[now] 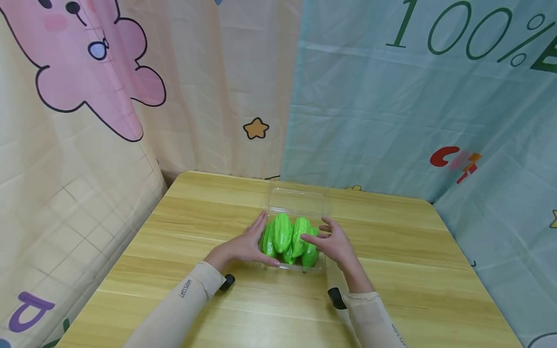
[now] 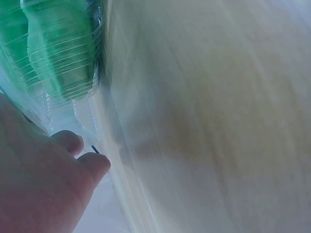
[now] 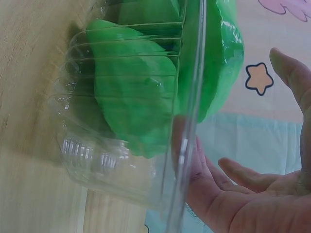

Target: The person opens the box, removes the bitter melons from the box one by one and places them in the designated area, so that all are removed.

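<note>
A clear plastic box [image 1: 300, 227] sits in the middle of the wooden table [image 1: 391, 270]. Its see-through lid [image 1: 298, 200] is flipped open and lies flat behind it. Inside the box are bright green star fruits [image 1: 289, 239], packed close together and poking up over the rim. The right wrist view shows them pressed against the ribbed clear wall.

The left hand [image 1: 245, 246] lies along the left side of the box, fingers straight and flat against it, thumb on the near edge. The right hand [image 1: 332, 241] is at the right side, fingers loose and spread, with a fingertip touching the fruit. Neither hand is squeezing anything. Both arms wear pale sleeves [image 1: 183, 302].
</note>
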Available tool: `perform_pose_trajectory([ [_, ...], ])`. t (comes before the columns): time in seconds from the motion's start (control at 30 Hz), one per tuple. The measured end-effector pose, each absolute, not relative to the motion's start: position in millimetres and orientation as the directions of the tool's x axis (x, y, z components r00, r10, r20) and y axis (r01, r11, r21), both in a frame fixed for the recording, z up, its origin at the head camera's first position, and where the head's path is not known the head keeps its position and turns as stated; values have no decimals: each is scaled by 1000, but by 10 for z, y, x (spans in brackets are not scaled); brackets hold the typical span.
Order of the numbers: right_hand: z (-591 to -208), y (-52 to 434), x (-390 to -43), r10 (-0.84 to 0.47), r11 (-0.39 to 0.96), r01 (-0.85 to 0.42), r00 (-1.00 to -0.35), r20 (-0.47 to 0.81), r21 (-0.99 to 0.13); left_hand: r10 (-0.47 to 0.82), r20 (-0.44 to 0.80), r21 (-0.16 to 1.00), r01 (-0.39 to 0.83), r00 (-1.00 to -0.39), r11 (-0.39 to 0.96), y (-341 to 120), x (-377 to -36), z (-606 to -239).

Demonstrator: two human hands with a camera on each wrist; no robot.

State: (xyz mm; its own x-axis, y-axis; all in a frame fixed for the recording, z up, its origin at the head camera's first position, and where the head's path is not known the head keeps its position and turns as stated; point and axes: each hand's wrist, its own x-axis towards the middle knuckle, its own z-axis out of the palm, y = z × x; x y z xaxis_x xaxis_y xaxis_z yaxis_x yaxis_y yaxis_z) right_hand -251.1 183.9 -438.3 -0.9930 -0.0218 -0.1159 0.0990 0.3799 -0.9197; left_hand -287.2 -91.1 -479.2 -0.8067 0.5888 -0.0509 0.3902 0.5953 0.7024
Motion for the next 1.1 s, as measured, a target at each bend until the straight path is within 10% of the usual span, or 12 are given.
perform_pose_trajectory([
  [1.1,-4384,1731,-2529,-79,318,138,-982,-171,-938,588,-72,699,380,-805,606,-898,-2858,-4780],
])
